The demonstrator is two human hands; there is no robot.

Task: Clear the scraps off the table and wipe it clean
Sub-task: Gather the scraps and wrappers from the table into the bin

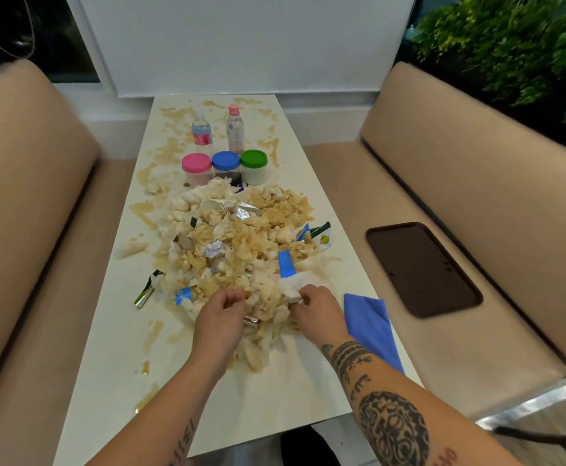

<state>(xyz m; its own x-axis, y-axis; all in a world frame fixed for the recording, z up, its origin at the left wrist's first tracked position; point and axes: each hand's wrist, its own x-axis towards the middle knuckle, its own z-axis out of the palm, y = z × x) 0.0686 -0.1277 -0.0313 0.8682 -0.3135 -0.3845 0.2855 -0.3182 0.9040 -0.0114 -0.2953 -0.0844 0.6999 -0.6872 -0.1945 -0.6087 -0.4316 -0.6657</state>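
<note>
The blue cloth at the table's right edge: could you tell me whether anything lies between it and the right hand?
Nothing visible does. The folded blue cloth lies on bare white tabletop just right of the right hand, which pinches a crumpled white tissue.

Stained white table (pixel 113 381) under scrap heap (pixel 238 237), jars (pixel 225 166), bottles (pixel 235 129), blue cloth (pixel 370 326).
</note>
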